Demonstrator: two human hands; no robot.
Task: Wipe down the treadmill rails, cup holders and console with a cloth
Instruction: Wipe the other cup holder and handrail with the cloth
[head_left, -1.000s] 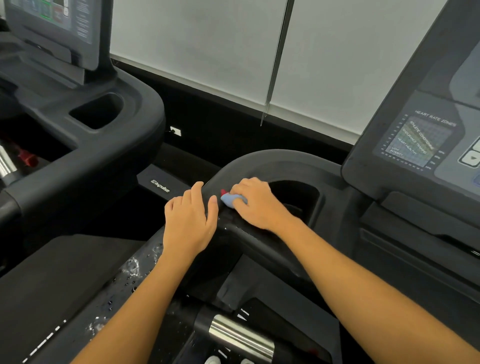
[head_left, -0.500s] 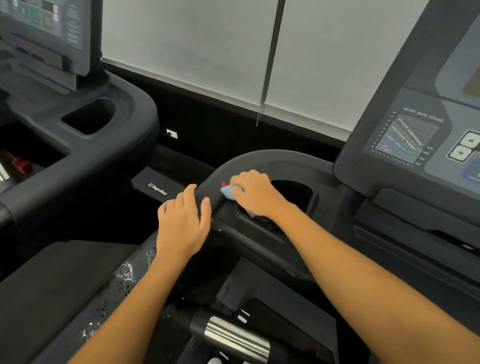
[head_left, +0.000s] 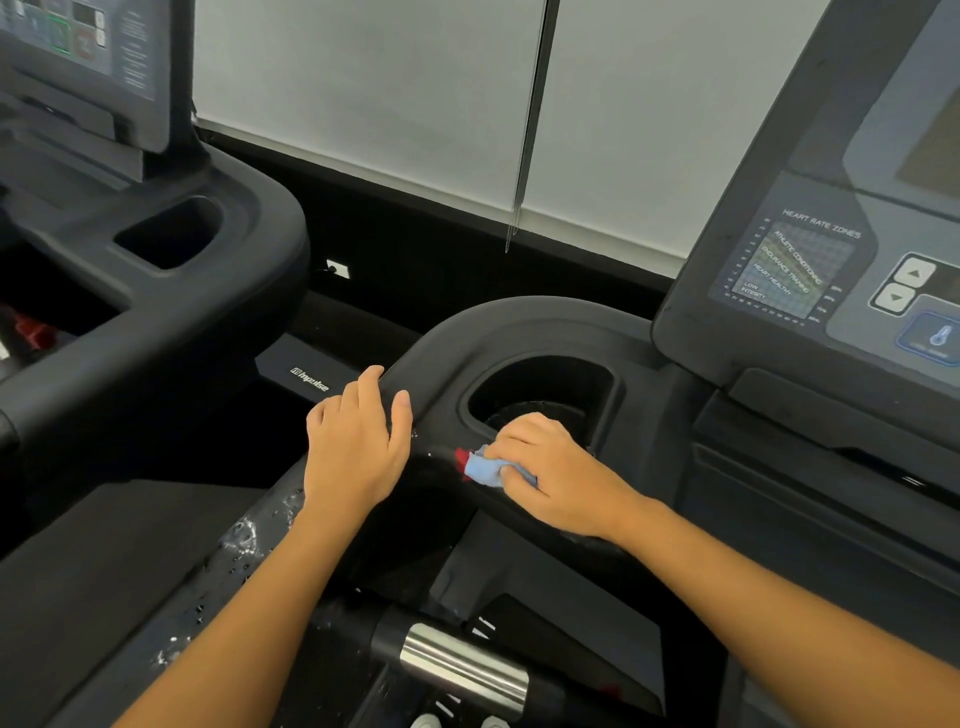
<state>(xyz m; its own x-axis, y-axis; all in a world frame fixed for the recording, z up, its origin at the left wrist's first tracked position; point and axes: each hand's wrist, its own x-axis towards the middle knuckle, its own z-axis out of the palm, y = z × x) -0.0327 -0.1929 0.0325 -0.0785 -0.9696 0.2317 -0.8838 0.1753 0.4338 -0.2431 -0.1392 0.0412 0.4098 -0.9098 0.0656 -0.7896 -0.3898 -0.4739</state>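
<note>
Two black treadmills are pictured side by side before two pale grey roller blinds, between which one thin bead chain is hung. Each machine is shown with one dark, sloped console and one deep oval cup holder. The near console is seen at right and the far console at upper left, with the far cup holder below it.

Two bare hands are laid on the near machine's thick, curved black plastic rail. One small light-blue cloth with a red edge is bunched and pinched under the curled fingers and thumb of the right hand. The cloth is pressed onto the rail's top face at the near-left rim of the near cup holder, and only a small part of it is left showing, to the left of the fingers. The left hand is rested close by, clear of the cloth, with nothing held — fingers nearly straight and draped over the rail's outer curve, thumb laid on top.

Water droplets are scattered on the rail below the left wrist. One brushed-metal grip sensor is seen at the bottom, between the forearms. One "Heart Rate Zones" chart and two arrow buttons are carried on the near console.
</note>
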